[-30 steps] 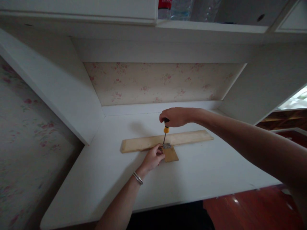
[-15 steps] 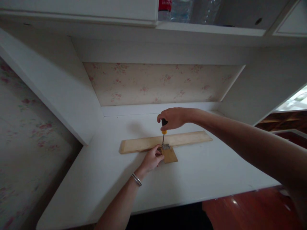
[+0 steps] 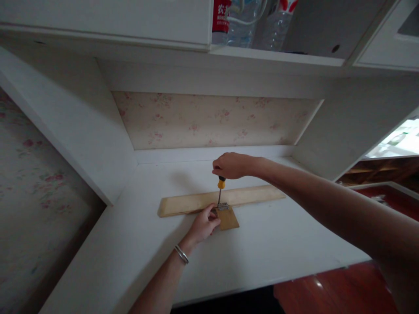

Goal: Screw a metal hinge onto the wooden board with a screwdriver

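Right hand (image 3: 233, 165) closed around a screwdriver (image 3: 221, 184), tip at the metal hinge (image 3: 223, 206); left hand (image 3: 200, 224) half-curled, gripping the small wooden board (image 3: 229, 219) by its edge.

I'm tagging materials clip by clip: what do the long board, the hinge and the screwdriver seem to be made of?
Long board: probably wood, pale tan, with a fairly matte face.
Hinge: apparently metal, judging by its silvery grey glints.
Screwdriver: its thin grey shaft looks like metal; the yellow-and-black grip may be plastic, though the right hand partly covers it.
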{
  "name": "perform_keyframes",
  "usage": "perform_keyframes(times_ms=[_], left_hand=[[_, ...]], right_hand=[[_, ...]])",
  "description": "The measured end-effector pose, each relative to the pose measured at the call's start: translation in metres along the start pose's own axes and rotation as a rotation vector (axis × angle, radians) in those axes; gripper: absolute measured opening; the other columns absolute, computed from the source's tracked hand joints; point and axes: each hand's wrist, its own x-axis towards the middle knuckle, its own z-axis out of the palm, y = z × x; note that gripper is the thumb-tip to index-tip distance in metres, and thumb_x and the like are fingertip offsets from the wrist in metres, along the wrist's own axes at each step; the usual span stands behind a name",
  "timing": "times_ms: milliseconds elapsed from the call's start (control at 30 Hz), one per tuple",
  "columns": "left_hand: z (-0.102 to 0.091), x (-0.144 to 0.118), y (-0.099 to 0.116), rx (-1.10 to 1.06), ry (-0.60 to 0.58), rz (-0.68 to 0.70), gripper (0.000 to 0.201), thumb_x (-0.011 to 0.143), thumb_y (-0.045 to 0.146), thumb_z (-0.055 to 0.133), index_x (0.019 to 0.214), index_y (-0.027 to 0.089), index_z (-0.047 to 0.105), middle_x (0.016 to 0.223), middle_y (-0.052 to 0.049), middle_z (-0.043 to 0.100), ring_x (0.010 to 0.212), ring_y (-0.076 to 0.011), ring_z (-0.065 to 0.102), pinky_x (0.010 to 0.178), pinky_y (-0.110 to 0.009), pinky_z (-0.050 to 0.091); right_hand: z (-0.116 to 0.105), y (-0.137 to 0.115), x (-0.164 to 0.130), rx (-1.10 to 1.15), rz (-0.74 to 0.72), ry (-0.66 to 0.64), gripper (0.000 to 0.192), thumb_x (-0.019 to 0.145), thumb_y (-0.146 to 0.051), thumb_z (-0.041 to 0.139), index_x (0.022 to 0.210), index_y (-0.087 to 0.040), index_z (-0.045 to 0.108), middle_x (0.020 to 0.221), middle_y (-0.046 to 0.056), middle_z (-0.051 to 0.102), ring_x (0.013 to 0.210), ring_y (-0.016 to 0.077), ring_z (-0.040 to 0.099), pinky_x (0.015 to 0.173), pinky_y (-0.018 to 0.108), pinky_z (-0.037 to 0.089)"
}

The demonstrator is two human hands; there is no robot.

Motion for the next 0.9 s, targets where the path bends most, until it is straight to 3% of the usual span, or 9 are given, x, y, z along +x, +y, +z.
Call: perform_keyframes(times_ms=[133, 200, 267, 333, 467, 533, 633, 800, 900], left_hand=[[-0.0001, -0.002, 0.0045, 0.009, -0.003, -0.011, 0.06, 0.078, 0.021, 0.058, 0.135, 0.018, 0.039, 0.09, -0.002, 0.056, 0.052, -0.0045, 0.047, 0.044, -0.017, 0.034], [-0.0005, -0.0027, 0.0057, 0.017, 0.0, -0.012, 0.06, 0.078, 0.021, 0.058, 0.135, 0.018, 0.04, 0.091, -0.002, 0.056, 0.051, -0.0046, 0.047, 0.043, -0.017, 0.034], [-0.0009, -0.0028, 0.0053, 0.019, -0.006, -0.011, 0.059, 0.079, 0.022, 0.057, 0.135, 0.019, 0.04, 0.09, -0.001, 0.056, 0.051, -0.0046, 0.046, 0.044, -0.017, 0.035], [-0.0014, -0.0025, 0.0039, 0.014, -0.013, -0.003, 0.059, 0.079, 0.022, 0.057, 0.134, 0.019, 0.04, 0.089, -0.001, 0.056, 0.052, -0.0047, 0.047, 0.044, -0.017, 0.036], [-0.002, -0.0009, 0.0006, 0.015, -0.017, 0.015, 0.059, 0.079, 0.024, 0.058, 0.135, 0.018, 0.04, 0.092, -0.003, 0.056, 0.053, -0.005, 0.048, 0.044, -0.017, 0.036], [-0.0019, 0.0, -0.0004, 0.019, -0.01, 0.018, 0.059, 0.078, 0.023, 0.058, 0.134, 0.018, 0.04, 0.092, -0.003, 0.056, 0.053, -0.0051, 0.048, 0.044, -0.017, 0.036], [-0.0019, 0.0006, -0.0008, 0.018, -0.008, 0.026, 0.058, 0.078, 0.022, 0.058, 0.133, 0.019, 0.042, 0.09, -0.002, 0.057, 0.052, -0.0048, 0.048, 0.045, -0.017, 0.036], [-0.0021, -0.0007, 0.0014, -0.004, -0.017, -0.011, 0.062, 0.078, 0.023, 0.059, 0.136, 0.019, 0.039, 0.093, -0.003, 0.057, 0.052, -0.0041, 0.047, 0.044, -0.016, 0.035], [-0.0018, -0.0023, 0.0038, 0.003, -0.008, -0.002, 0.059, 0.078, 0.024, 0.059, 0.134, 0.019, 0.041, 0.091, -0.003, 0.057, 0.053, -0.0045, 0.047, 0.044, -0.016, 0.035]], right_hand=[[0.001, 0.0018, 0.0007, 0.103, -0.194, -0.013, 0.032, 0.076, -0.028, 0.052, 0.104, -0.02, 0.065, 0.104, 0.007, 0.067, 0.09, 0.0189, 0.06, 0.072, 0.028, 0.04], [0.0017, 0.0021, 0.0016, 0.104, -0.161, 0.01, 0.037, 0.077, -0.036, 0.054, 0.108, -0.02, 0.063, 0.104, 0.008, 0.067, 0.09, 0.0199, 0.06, 0.071, 0.028, 0.04], [0.0021, 0.0016, 0.0025, 0.047, -0.052, 0.012, 0.041, 0.082, -0.048, 0.045, 0.102, -0.017, 0.066, 0.097, 0.011, 0.068, 0.085, 0.0227, 0.061, 0.067, 0.031, 0.04], [0.0015, 0.0013, 0.003, 0.003, -0.004, -0.012, 0.043, 0.086, -0.047, 0.038, 0.093, -0.016, 0.068, 0.09, 0.013, 0.068, 0.081, 0.0236, 0.062, 0.065, 0.032, 0.04], [-0.0005, 0.0038, 0.0016, 0.079, -0.158, -0.047, 0.031, 0.077, -0.028, 0.052, 0.103, -0.019, 0.065, 0.102, 0.008, 0.067, 0.088, 0.0197, 0.06, 0.07, 0.028, 0.04], [-0.0005, 0.0056, 0.0006, 0.064, -0.114, -0.038, 0.038, 0.074, -0.034, 0.056, 0.109, -0.02, 0.063, 0.106, 0.009, 0.066, 0.091, 0.0216, 0.06, 0.07, 0.029, 0.041], [0.0008, 0.0066, -0.0007, -0.013, 0.054, -0.019, 0.043, 0.079, -0.049, 0.049, 0.107, -0.02, 0.064, 0.102, 0.013, 0.067, 0.089, 0.0261, 0.061, 0.067, 0.033, 0.041], [0.0007, 0.0058, -0.0034, -0.008, -0.07, -0.054, 0.03, 0.076, -0.028, 0.054, 0.103, -0.023, 0.065, 0.105, 0.008, 0.066, 0.09, 0.0213, 0.06, 0.066, 0.029, 0.039], [0.0005, 0.0039, -0.0033, -0.017, 0.003, -0.048, 0.036, 0.075, -0.043, 0.057, 0.104, -0.024, 0.065, 0.105, 0.009, 0.066, 0.09, 0.0236, 0.06, 0.064, 0.03, 0.04]])
